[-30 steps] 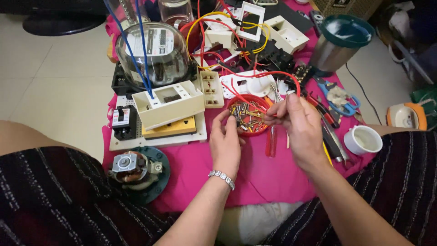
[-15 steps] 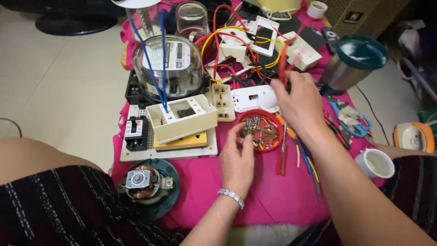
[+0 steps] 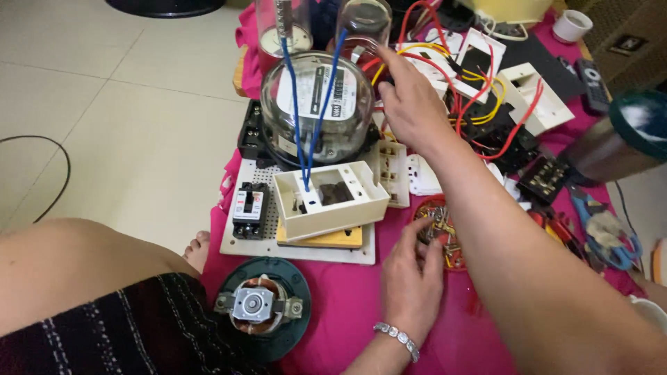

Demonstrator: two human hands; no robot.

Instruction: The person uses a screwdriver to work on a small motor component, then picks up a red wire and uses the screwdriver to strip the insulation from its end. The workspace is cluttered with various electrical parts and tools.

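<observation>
Left hand (image 3: 411, 278) dips curled fingers into the red dish (image 3: 445, 239) (holding screws); right hand (image 3: 410, 104) reaches open toward the wires (image 3: 479, 104), gripping nothing.

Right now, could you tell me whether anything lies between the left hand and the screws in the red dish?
Nothing visible does. The left hand has its fingertips already at the screws in the red dish; the right forearm crosses above the dish's right side.

White rectangular label (image 3: 321, 92) inside glass-domed meter (image 3: 319, 111).
</observation>
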